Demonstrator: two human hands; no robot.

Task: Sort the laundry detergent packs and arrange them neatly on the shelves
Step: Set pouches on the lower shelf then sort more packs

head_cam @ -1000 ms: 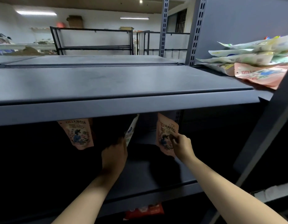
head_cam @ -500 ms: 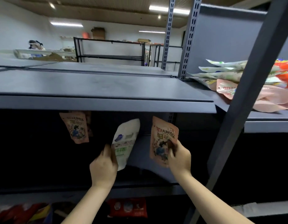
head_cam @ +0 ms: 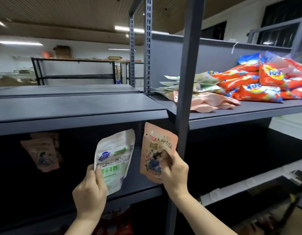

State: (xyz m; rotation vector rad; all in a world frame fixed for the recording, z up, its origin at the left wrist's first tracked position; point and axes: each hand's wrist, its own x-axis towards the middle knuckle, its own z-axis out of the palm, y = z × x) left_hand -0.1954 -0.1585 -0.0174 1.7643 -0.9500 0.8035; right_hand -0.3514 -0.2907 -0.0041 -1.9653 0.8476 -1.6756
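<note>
While raised before the lower shelf (head_cam: 143, 189): left hand (head_cam: 90, 192) gripping white-green pouch (head_cam: 114, 160), right hand (head_cam: 175, 173) pinching pink pouch (head_cam: 155, 150) just beside it.

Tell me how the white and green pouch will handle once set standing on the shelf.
The white and green pouch looks soft-sided and bends in the left hand, so it probably flexes. Tall and thin, it may tip. Its glossy film could slip.

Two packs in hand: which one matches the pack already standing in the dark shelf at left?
The pink pack in the right hand: same pink, figure-printed front as the shelved pack. The left hand holds a white-and-green pack.
</note>
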